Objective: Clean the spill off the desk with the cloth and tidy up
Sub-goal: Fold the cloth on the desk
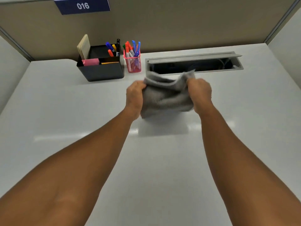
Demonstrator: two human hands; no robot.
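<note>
A grey cloth (166,95) hangs bunched between both hands, lifted a little above the white desk (81,121), with its shadow on the surface just below. My left hand (135,95) grips its left edge and my right hand (199,93) grips its right edge, both fists closed on the fabric. The cloth's upper corners stick up past the fingers. I see no spill on the desk; the surface under the cloth only shows faint reflections.
A black desk organiser (101,69) with notes, cards and pens stands at the back left. Beside it is a pink mesh cup (132,64) full of markers. An open cable hatch (193,62) lies at the back right. Partition walls enclose the desk.
</note>
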